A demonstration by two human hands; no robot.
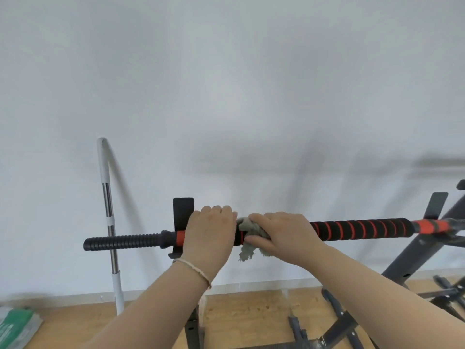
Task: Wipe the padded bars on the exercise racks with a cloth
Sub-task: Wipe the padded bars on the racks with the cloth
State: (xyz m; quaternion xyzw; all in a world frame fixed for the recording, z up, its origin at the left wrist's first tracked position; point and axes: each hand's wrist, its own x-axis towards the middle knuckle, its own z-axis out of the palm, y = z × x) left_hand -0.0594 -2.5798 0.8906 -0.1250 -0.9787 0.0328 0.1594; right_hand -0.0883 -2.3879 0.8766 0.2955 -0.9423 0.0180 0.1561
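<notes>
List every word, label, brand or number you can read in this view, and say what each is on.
Nothing here is legible.
Green package on the floor, lower left: white marks that may be print, too blurred to read.
Padded bar: red spiral stripes only, no lettering.
Cloth: no tag or print visible.
Black rack bracket and the pole against the wall: no lettering visible.

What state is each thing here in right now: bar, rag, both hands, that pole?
Padded bar: lying level in the rack cradle.
Cloth: bunched round the bar, a tail hanging down.
Left hand: grips the bar.
Right hand: grips the cloth on the bar.
Pole: upright beside the wall.
</notes>
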